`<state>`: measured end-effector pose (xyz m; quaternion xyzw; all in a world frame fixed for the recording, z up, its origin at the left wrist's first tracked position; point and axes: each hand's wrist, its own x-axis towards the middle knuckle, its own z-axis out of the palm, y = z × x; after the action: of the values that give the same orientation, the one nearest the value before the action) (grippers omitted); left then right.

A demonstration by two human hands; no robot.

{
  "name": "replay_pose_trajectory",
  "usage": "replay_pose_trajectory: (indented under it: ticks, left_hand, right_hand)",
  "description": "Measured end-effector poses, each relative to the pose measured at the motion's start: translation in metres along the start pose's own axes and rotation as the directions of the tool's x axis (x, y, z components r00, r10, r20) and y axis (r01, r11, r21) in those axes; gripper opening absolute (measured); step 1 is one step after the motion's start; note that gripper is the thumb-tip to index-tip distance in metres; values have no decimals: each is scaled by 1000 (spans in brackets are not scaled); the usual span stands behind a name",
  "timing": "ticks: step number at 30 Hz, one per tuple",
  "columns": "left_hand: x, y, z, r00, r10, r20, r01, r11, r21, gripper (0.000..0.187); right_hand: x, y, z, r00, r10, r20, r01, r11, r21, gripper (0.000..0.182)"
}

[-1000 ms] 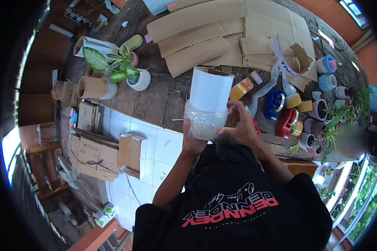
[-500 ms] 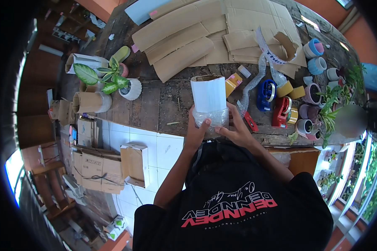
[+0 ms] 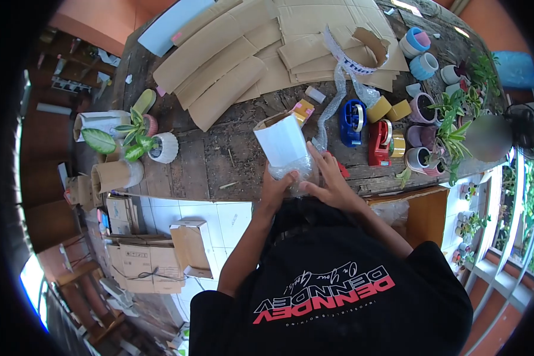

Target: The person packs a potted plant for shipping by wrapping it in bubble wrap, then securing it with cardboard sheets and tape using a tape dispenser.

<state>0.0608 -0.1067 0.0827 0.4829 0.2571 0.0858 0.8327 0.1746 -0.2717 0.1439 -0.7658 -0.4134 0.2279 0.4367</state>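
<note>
A white cardboard sleeve (image 3: 283, 142) with brown inner walls tilts to the left between my hands, near the table's front edge. Clear bubble wrap (image 3: 295, 169) goes around its lower end. My left hand (image 3: 276, 187) grips the wrapped end from the left, thumb across the front. On the other side, my right hand (image 3: 331, 181) is closed around the wrap, its fingers stretched along the side and its thumb in front. The inside of the sleeve's lower part is hidden. Beside my right fingers lies a red object (image 3: 342, 170), partly covered.
Flat cardboard sheets (image 3: 225, 77) cover the table's back. To the right stand a blue tape dispenser (image 3: 353, 123), a red tape dispenser (image 3: 379, 145) and several potted plants (image 3: 451, 127). At the left are a white-potted plant (image 3: 163, 147) and a cardboard tube (image 3: 110, 176).
The sleeve has gone from nearly upright to tilted left in my hands. My right fingers have slid up along the wrap. The camera view has turned slightly.
</note>
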Motion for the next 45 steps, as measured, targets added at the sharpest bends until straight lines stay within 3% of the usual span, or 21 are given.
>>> replay_pose_trajectory:
  ticks: [1,3,6,9,12,13,16,22,25,29,33,36,39,45]
  left_hand:
    - [0,-7,0,1000,-11,-28,10,999,-48,62]
    - [-2,-15,-3,999,-30,-19,24,972,-236,57]
    - [-7,-26,-23,998,-56,-10,48,921,-387,54]
    - [-11,-21,-39,996,-88,-22,73,924,-375,56]
    - [-15,-13,-40,996,-76,-56,60,967,-246,58]
    - [-15,-12,-39,995,-82,-58,66,970,-232,59]
    - [-7,-9,-32,994,-89,-58,76,976,-203,60]
    - [13,2,-7,993,-89,-74,71,974,-214,62]
    - [23,4,1,994,-96,-44,85,975,-207,63]
    - [34,10,10,995,-84,-57,70,974,-217,62]
    - [39,16,14,988,-114,-102,84,962,-261,62]
    - [42,20,17,988,-123,-98,92,956,-279,61]
    - [41,28,21,989,-100,-111,70,965,-251,61]
    - [37,39,23,991,-99,-95,67,954,-291,63]
  right_hand:
    - [1,12,-4,996,90,-15,-83,961,264,73]
    - [-2,57,-5,966,257,24,-196,671,715,57]
    - [-25,136,-5,882,450,-139,-312,780,543,41]
    - [-37,158,-8,626,734,-262,-506,638,580,39]
    - [-24,166,-8,546,728,-415,-421,667,615,38]
    - [-17,170,-11,548,757,-357,-437,622,650,32]
    - [-6,175,-22,496,856,-145,-281,316,906,23]
    - [-2,194,-38,562,825,61,-292,129,948,15]
    - [-4,184,-35,652,758,-17,-61,75,995,12]
    - [-26,194,2,673,703,-230,176,149,973,10]
    - [-33,191,23,603,718,-347,273,223,936,9]
    - [-33,209,29,624,677,-391,277,276,920,10]
    - [-33,224,27,636,701,-323,242,216,946,9]
    - [-36,201,27,398,899,-181,110,149,983,9]
